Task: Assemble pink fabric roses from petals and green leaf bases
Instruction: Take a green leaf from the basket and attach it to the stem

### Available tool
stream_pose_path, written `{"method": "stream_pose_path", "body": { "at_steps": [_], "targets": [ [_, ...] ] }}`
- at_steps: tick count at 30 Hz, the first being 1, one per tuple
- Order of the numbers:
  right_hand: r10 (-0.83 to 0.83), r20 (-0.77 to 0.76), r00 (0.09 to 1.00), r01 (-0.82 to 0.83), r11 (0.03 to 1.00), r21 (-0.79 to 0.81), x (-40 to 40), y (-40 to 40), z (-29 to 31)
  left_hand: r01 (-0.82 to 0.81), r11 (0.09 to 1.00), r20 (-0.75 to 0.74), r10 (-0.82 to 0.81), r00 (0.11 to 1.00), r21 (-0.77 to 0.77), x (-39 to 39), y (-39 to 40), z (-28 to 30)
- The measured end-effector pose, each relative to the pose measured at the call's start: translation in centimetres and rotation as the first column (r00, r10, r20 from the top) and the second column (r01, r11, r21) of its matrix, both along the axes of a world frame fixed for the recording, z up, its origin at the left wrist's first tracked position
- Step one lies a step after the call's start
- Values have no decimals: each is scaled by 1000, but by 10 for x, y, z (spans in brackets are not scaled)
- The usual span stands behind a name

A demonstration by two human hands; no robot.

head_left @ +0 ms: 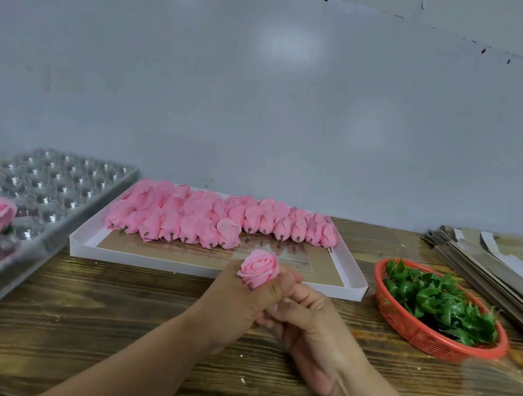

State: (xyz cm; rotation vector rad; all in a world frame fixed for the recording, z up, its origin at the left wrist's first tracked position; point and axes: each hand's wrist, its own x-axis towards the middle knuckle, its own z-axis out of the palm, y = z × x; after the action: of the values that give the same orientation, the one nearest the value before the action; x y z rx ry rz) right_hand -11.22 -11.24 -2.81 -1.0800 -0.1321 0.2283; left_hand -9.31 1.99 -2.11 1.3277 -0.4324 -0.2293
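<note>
A single view is given, taken from head height and aimed forward and slightly down across the worktop [97, 304]. The hands [279, 301] are seen close at lower centre, and the wall [259, 91] fills the upper half.

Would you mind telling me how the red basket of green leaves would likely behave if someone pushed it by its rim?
The red basket looks like thin plastic mesh, so probably light and slightly flexible. It is low and wide, so it would likely slide on the wooden table rather than tip. The green leaves lie loose and heaped, so some might shift.
</note>
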Motion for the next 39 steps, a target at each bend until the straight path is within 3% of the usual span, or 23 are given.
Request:
{"method": "stream_pose_path", "body": {
  "at_steps": [3, 8, 11, 15, 19, 24, 28, 32, 39],
  "targets": [
    [1, 13, 1000, -1, 1000, -23, 0, 1, -3, -6, 1000, 35, 5, 999, 30, -1, -1, -2],
    [-90, -20, 996, 83, 971, -224, 2, 2, -3, -60, 998, 27, 60, 998, -2, 0, -1, -4],
    [-287, 166, 944, 331, 834, -441, 4, -5, 1, -103, 994, 101, 98, 990, 42, 2, -1, -7],
    [-396, 440, 806, 580, 680, -449, 7, -19, 16, -152, 976, 155, 128, 980, 155, 4, 0, -12],
    [-257, 487, 835, 489, 752, -441, 4, -26, 25, -104, 963, 222, 48, 974, 249, 3, -1, -12],
    [-59, 329, 942, 188, 907, -378, 3, -26, 29, 52, 958, 253, -127, 959, 283, -1, -5, -8],
    [115, 244, 963, -7, 916, -402, -1, -26, 32, 113, 940, 250, -200, 947, 322, -5, -9, -8],
    [147, 223, 964, -27, 884, -467, -3, -23, 32, 155, 928, 233, -242, 942, 338, -9, -10, -7],
    [9, 185, 983, 75, 893, -444, -1, -17, 28, 72, 926, 255, -176, 951, 369, -10, -13, -7]
  ]
}}
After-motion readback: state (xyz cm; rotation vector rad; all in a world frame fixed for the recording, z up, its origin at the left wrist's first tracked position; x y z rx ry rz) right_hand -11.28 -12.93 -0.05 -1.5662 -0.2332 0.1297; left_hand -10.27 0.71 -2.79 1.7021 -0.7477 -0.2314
